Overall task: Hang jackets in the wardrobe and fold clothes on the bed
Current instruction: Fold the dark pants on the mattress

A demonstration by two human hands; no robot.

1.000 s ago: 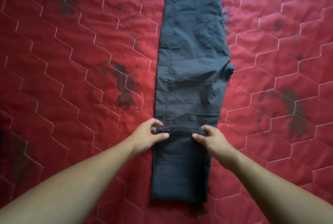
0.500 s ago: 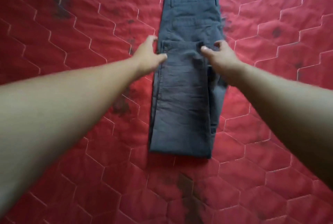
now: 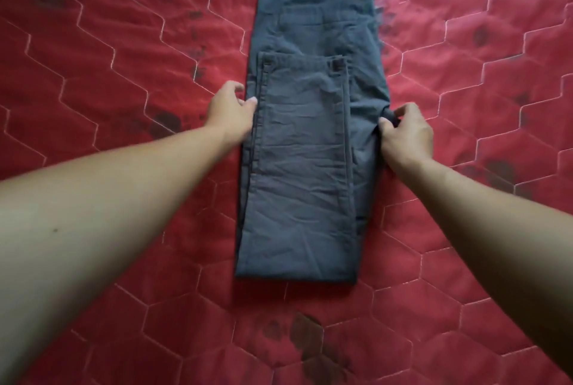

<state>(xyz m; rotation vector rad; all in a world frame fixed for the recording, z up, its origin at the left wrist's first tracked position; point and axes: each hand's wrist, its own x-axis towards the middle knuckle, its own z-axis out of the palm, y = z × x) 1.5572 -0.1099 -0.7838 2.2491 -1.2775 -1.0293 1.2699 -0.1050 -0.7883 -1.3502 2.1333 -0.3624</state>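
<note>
We drew back: left hand [image 3: 231, 111] relaxed, touching the trousers' [image 3: 297, 167] left edge; right hand [image 3: 406, 133] pinches the right-edge bulge; long axis near-to-far.

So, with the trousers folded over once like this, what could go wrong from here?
The right hand pinches a fabric point jutting from the right edge of the trousers; tugging it could drag the top layer askew.
The top layer lies wrinkled and narrower than the one beneath, so another fold may set creases.
The left hand only touches the left edge, so the pile might slide on the bedspread.
</note>
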